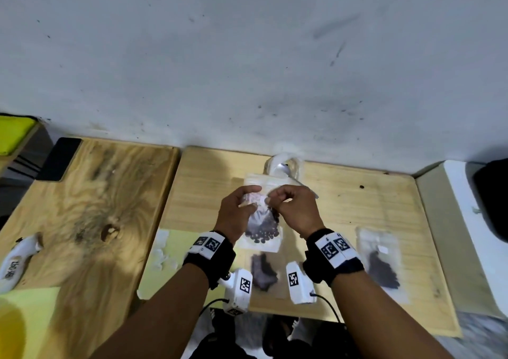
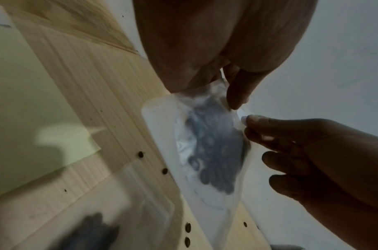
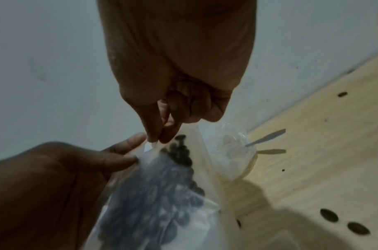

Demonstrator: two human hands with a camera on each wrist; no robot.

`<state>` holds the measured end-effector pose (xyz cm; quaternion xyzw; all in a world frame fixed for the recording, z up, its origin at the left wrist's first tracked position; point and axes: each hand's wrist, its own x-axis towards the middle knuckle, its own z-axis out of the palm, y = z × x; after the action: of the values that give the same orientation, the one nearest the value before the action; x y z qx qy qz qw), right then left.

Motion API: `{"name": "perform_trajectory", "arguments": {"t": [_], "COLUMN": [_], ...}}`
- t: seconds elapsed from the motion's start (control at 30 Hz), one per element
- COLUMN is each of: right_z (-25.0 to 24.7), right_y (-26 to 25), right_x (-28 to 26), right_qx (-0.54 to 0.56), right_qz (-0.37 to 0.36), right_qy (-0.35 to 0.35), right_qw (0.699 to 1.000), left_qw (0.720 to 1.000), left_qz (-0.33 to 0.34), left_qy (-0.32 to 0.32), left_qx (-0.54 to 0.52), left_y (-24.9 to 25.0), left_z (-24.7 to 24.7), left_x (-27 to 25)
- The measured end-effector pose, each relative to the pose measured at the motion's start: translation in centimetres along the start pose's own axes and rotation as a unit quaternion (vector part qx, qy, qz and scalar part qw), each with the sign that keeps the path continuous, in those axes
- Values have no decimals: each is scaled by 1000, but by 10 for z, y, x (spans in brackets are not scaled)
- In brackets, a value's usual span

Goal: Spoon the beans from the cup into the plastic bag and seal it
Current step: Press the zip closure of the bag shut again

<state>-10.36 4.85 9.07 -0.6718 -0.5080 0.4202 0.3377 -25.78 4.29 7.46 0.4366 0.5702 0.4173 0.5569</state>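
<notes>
You held the plastic bag lifted above the pale, fine-grained wooden surface, between both hands. Your left hand supported its upper left part, thumb and fingers closed lightly on the frosted film: a holding grip. Your right hand pinched the top edge, thumb and forefinger tips pressed together in a narrow grip on a small translucent tab, the other fingers curled. The bag was a soft, cloudy pouch with rounded corners; dark, round beans sat bunched in its lower half, with a string of them riding up the right side. Behind the bag, near the wall, stood the clear plastic cup, crinkled, with a thin grey spoon handle sticking out. Two more filled pouches lay flat on the surface nearer you. Stray beans dotted the wood.
</notes>
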Motion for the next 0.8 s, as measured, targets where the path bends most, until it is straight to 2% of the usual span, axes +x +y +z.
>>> {"name": "perform_trajectory", "arguments": {"t": [0.13,0.27,0.33,0.5,0.8], "right_z": [-4,-6,-7,-2,-1], "right_y": [-1,0,3,12,21], "right_x": [-2,-8,-8,-6,-7], "right_qx": [-113,-113,-85,36,56], "right_qz": [-13,-12,-3,12,-2], "right_qy": [49,124,140,120,79], "right_qw": [992,986,986,992,995], "left_qw": [999,997,997,997,997], "left_qz": [-13,-27,-22,-13,-26], "left_qy": [-10,20,38,59,47], "left_qx": [-31,-70,-69,-44,-52], "left_y": [4,5,4,5,4], "left_z": [12,19,21,24,20], "left_x": [-3,-2,-1,2,-2]}}
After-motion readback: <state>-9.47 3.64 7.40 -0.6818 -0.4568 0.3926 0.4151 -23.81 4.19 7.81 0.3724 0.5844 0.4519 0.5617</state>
